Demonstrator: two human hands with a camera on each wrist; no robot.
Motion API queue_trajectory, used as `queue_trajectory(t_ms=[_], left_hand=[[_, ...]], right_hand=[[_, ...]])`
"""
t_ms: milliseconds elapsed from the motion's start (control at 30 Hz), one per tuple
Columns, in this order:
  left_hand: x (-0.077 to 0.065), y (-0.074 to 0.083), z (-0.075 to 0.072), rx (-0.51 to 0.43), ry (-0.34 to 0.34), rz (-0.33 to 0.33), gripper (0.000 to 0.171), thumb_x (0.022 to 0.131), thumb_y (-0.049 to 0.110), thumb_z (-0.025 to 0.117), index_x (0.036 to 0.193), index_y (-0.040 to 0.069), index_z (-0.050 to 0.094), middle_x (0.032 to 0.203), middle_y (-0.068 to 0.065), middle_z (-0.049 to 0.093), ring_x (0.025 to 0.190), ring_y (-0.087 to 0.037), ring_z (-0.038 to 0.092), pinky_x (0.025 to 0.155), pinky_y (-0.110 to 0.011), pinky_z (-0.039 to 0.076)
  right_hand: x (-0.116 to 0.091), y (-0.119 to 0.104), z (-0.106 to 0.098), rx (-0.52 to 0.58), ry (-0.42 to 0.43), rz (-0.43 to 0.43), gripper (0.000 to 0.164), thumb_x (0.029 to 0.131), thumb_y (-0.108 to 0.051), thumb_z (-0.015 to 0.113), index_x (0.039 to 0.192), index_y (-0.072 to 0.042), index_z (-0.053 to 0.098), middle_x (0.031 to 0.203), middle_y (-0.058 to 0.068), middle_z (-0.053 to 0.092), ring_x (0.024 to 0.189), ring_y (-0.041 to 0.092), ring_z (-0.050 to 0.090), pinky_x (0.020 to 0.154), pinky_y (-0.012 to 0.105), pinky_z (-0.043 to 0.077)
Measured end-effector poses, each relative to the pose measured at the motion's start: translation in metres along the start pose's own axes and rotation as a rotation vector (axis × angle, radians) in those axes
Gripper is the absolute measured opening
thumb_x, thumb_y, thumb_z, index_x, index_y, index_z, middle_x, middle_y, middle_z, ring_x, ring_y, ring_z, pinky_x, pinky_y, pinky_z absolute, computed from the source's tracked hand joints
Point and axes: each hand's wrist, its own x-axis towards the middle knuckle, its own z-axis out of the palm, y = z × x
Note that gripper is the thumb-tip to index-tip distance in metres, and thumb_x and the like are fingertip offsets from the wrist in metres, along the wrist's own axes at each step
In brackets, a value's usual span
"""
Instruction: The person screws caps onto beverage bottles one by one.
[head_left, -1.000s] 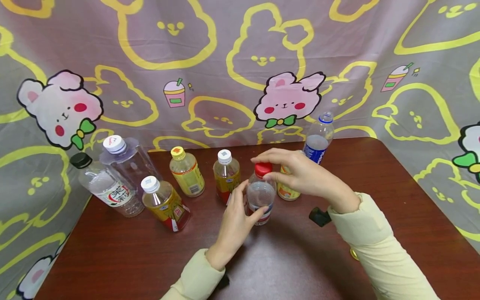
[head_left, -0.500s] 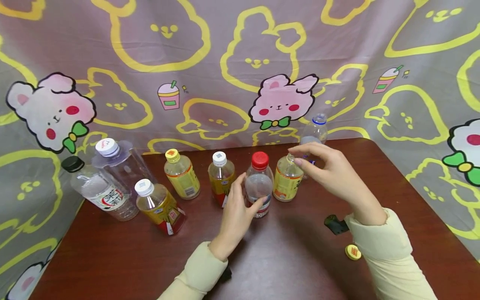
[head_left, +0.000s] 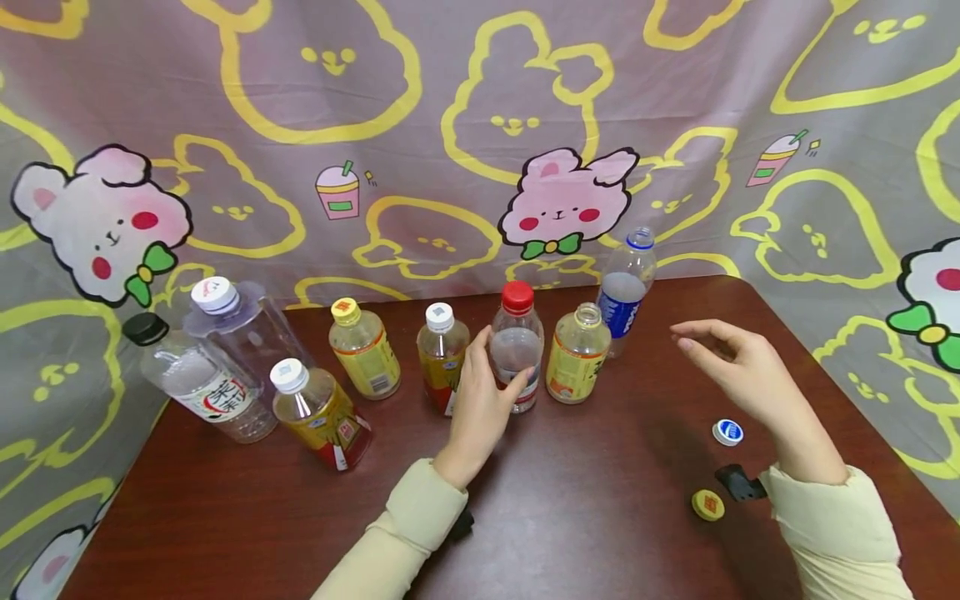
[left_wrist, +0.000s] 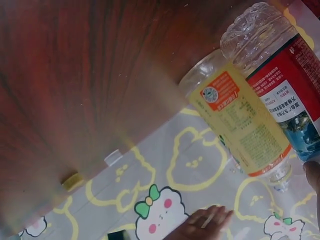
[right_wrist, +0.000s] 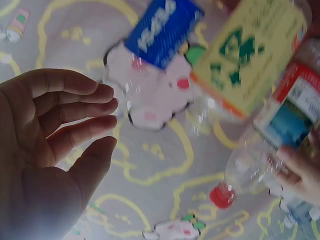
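Observation:
My left hand (head_left: 480,408) grips a clear water bottle (head_left: 517,343) with a red cap, thumb on its near side. It stands upright between a white-capped tea bottle (head_left: 442,358) and an uncapped yellow-label bottle (head_left: 577,358). In the left wrist view the water bottle's red-and-blue label (left_wrist: 287,92) shows, the left thumb (left_wrist: 313,174) at its lower end. Over the table's right side hangs my right hand (head_left: 738,379), empty, fingers loosely bent; the right wrist view shows a gap between thumb and fingertips. Below it lie a blue-and-white cap (head_left: 728,432) and a yellow cap (head_left: 707,505).
Behind the yellow-label bottle stands an uncapped blue-label bottle (head_left: 624,304). Leftward are a yellow-capped bottle (head_left: 366,354), another white-capped tea bottle (head_left: 322,417), a black-capped clear bottle (head_left: 202,379) and a clear plastic container (head_left: 258,321). A patterned cloth (head_left: 420,108) hangs behind the table.
My right hand has left the red cap and moved right, uncovering the open bottles and the two loose caps. The left hand has slid the water bottle back toward the row.

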Motion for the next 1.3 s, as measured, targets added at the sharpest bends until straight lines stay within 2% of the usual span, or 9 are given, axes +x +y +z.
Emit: queue_trajectory(t_ms=[33, 100, 267, 433, 600, 733, 833, 1100, 1300], left_hand=[[0.001, 0.000, 0.001, 0.000, -0.003, -0.006, 0.073, 0.080, 0.025, 0.075, 0.137, 0.000, 0.037, 0.131, -0.018, 0.052, 0.123, -0.028, 0.052, 0.101, -0.041, 0.043], [0.003, 0.001, 0.002, -0.001, -0.012, -0.017, 0.073, 0.081, 0.026, 0.075, 0.137, 0.000, 0.037, 0.133, -0.018, 0.050, 0.124, -0.029, 0.051, 0.102, -0.042, 0.043], [0.008, 0.003, 0.006, 0.013, -0.039, -0.030, 0.073, 0.082, 0.028, 0.073, 0.138, 0.001, 0.035, 0.133, -0.018, 0.050, 0.125, -0.030, 0.050, 0.103, -0.042, 0.042], [0.012, 0.004, 0.009, 0.017, -0.041, -0.051, 0.073, 0.083, 0.028, 0.072, 0.139, 0.001, 0.034, 0.134, -0.018, 0.049, 0.125, -0.030, 0.049, 0.103, -0.043, 0.042], [0.016, 0.004, 0.014, 0.013, -0.054, -0.077, 0.073, 0.084, 0.028, 0.071, 0.141, 0.003, 0.032, 0.135, -0.017, 0.048, 0.126, -0.030, 0.049, 0.102, -0.044, 0.043], [0.019, 0.004, 0.018, 0.019, -0.060, -0.090, 0.075, 0.085, 0.029, 0.069, 0.143, 0.004, 0.029, 0.138, -0.015, 0.046, 0.128, -0.029, 0.047, 0.100, -0.045, 0.044], [0.021, 0.003, 0.020, 0.023, -0.059, -0.096, 0.075, 0.086, 0.030, 0.068, 0.145, 0.005, 0.027, 0.140, -0.014, 0.044, 0.130, -0.028, 0.046, 0.100, -0.045, 0.044], [0.027, 0.003, 0.023, 0.037, -0.076, -0.109, 0.079, 0.089, 0.028, 0.065, 0.149, 0.006, 0.019, 0.144, -0.017, 0.040, 0.132, -0.032, 0.043, 0.101, -0.048, 0.042], [0.020, 0.007, 0.024, 0.011, -0.073, -0.142, 0.091, 0.087, 0.033, 0.067, 0.151, 0.007, 0.009, 0.154, -0.016, 0.025, 0.140, -0.031, 0.032, 0.106, -0.047, 0.039]], right_hand=[[-0.001, 0.005, 0.000, -0.011, -0.008, 0.020, 0.032, 0.095, -0.034, 0.054, 0.119, -0.014, 0.061, 0.108, -0.011, 0.062, 0.085, -0.022, 0.047, 0.070, 0.010, 0.043], [-0.003, 0.015, 0.000, -0.018, -0.018, 0.046, 0.034, 0.095, -0.035, 0.054, 0.119, -0.012, 0.061, 0.109, -0.006, 0.064, 0.084, -0.023, 0.047, 0.069, 0.011, 0.043], [-0.006, 0.035, -0.001, -0.048, -0.027, 0.085, 0.035, 0.095, -0.035, 0.054, 0.119, -0.010, 0.062, 0.098, -0.019, 0.060, 0.078, -0.019, 0.048, 0.065, 0.014, 0.043], [-0.010, 0.050, -0.003, -0.057, -0.039, 0.114, 0.037, 0.095, -0.034, 0.054, 0.120, -0.007, 0.060, 0.093, -0.023, 0.059, 0.076, -0.020, 0.047, 0.064, 0.015, 0.042], [-0.016, 0.063, -0.004, -0.059, -0.038, 0.122, 0.036, 0.094, -0.030, 0.056, 0.118, -0.005, 0.061, 0.094, -0.017, 0.064, 0.075, -0.021, 0.048, 0.061, 0.016, 0.043], [-0.023, 0.072, -0.005, -0.090, -0.057, 0.143, 0.038, 0.095, -0.032, 0.055, 0.120, -0.004, 0.060, 0.103, 0.008, 0.070, 0.075, -0.022, 0.046, 0.060, 0.018, 0.042], [-0.028, 0.078, -0.004, -0.105, -0.082, 0.161, 0.041, 0.095, -0.034, 0.054, 0.122, -0.003, 0.059, 0.113, 0.025, 0.065, 0.075, -0.024, 0.043, 0.059, 0.020, 0.042], [-0.041, 0.089, -0.001, -0.111, -0.138, 0.194, 0.042, 0.096, -0.033, 0.053, 0.124, -0.002, 0.057, 0.112, 0.026, 0.065, 0.074, -0.016, 0.049, 0.059, 0.021, 0.043], [-0.049, 0.094, 0.001, -0.116, -0.182, 0.213, 0.042, 0.096, -0.032, 0.053, 0.124, -0.001, 0.057, 0.112, 0.024, 0.066, 0.073, -0.013, 0.050, 0.059, 0.021, 0.043]])
